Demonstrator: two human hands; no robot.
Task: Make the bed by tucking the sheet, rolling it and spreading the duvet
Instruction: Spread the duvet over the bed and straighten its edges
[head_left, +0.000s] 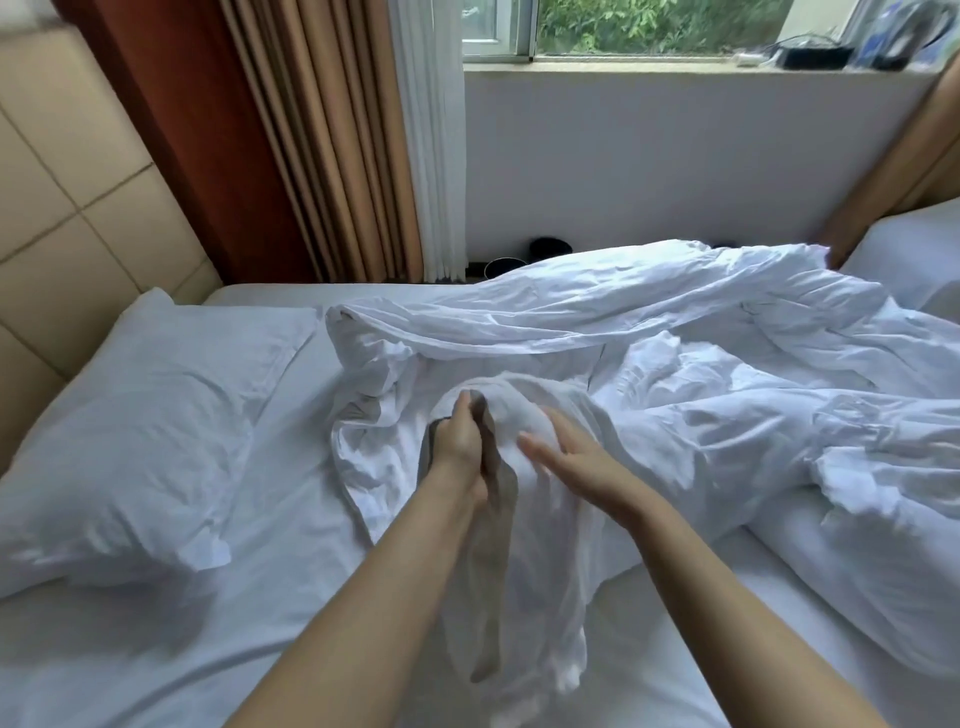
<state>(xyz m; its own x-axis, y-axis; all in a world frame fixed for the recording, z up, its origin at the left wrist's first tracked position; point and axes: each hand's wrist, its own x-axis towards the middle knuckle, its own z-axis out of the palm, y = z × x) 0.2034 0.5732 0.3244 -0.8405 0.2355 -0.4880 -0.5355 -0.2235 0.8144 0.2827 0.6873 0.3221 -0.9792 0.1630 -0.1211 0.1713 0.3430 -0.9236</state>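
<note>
A crumpled white duvet (675, 374) lies bunched across the middle and right of the bed. Its near edge hangs in a fold toward me. My left hand (460, 441) grips that raised fold, fingers curled round the cloth. My right hand (576, 462) lies just to the right of it with straight fingers, touching the same bunched fabric. The white fitted sheet (291, 519) covers the mattress beneath, wrinkled on the left.
A white pillow (145, 415) lies at the left by the padded headboard (62, 208). Brown curtains (311, 156) and a white sheer hang behind the bed. A second white bed (914, 249) stands at the far right. Dark objects sit on the floor below the window.
</note>
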